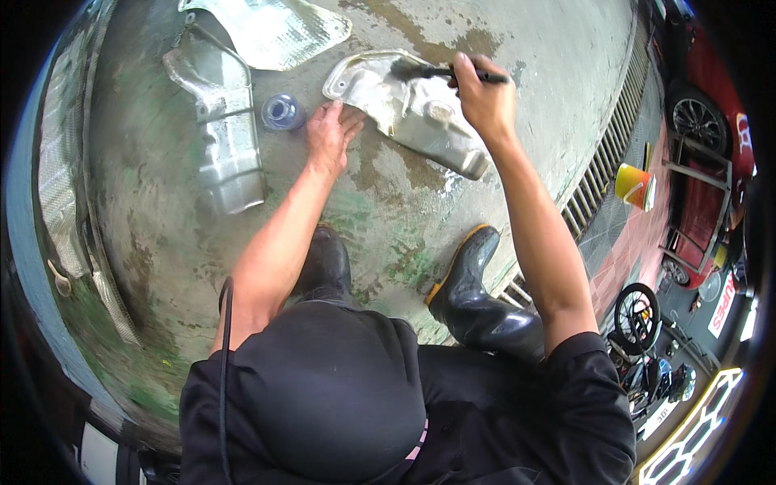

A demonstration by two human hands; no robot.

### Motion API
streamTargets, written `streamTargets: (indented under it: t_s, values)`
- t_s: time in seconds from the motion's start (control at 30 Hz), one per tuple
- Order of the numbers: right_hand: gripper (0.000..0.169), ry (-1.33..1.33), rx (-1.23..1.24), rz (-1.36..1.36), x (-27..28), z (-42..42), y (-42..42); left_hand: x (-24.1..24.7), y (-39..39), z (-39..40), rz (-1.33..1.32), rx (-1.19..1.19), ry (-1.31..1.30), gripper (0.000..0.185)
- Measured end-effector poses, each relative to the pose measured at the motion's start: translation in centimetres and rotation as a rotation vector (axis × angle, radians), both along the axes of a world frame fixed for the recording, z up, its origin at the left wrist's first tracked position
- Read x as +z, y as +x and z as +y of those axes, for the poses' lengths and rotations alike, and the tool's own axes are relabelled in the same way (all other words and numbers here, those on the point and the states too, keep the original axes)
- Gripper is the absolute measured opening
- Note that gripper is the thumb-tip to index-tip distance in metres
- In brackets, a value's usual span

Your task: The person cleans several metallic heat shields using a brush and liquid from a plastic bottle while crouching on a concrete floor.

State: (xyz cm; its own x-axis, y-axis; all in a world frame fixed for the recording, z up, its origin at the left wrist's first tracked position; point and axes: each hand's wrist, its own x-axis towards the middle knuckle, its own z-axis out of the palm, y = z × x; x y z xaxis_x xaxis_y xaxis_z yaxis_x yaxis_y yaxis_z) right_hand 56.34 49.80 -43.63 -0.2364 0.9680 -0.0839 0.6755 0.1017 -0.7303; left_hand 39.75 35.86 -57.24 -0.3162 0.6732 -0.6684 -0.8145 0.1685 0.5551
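My right hand point(487, 97) is closed around the dark handle of a brush point(412, 70). The bristles meet the upper left part of a shaped metal heat shield point(439, 115), which lies wet on the concrete floor. My left hand point(330, 134) is at the near left edge of that shield, fingers apart; whether it touches the edge or supports it from below I cannot tell. Just left of this hand stands an open clear bottle point(283, 111) with a bluish look. A second formed metal shield point(227, 130) lies farther left, and a dimpled metal sheet point(276, 30) lies beyond the bottle.
Long textured metal pieces point(63, 157) and a spoon-like object point(59, 279) lie along the left wall. A floor drain grate point(597, 163) runs at right, with a yellow-orange bucket point(635, 187) past it. A red car point(697, 66) and a motorcycle point(636, 321) stand farther right. My rubber boots point(467, 279) are planted below.
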Motion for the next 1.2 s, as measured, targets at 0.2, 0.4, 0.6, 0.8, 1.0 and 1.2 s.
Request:
streamTargets:
  t_s: [0.2, 0.4, 0.6, 0.8, 1.0, 1.2]
  values:
    - [0.035, -0.023, 0.118, -0.057, -0.5, 1.4, -4.8, -0.2, 0.2, -0.3, -0.01, 0.009, 0.005, 0.026]
    - [0.027, 0.153, 0.322, -0.124, -0.8, 1.8, -5.2, 0.2, 0.6, 0.0, 0.003, 0.015, -0.018, 0.025]
    - [0.022, 0.122, 0.471, -0.042, -1.4, -0.5, -5.3, 0.8, 0.3, -0.3, 0.011, -0.001, -0.025, 0.026]
    - [0.026, 0.259, 0.369, -0.057, -1.3, -1.3, -6.2, 0.4, 0.3, -0.4, 0.017, 0.001, -0.021, 0.027]
    - [0.022, 0.201, 0.384, 0.027, -2.1, -1.8, -6.8, -0.1, 0.4, -0.3, 0.013, 0.009, -0.002, 0.027]
    - [0.025, 0.274, 0.339, -0.01, -2.2, -1.3, -7.8, -0.1, 0.4, -0.4, 0.005, 0.01, -0.006, 0.027]
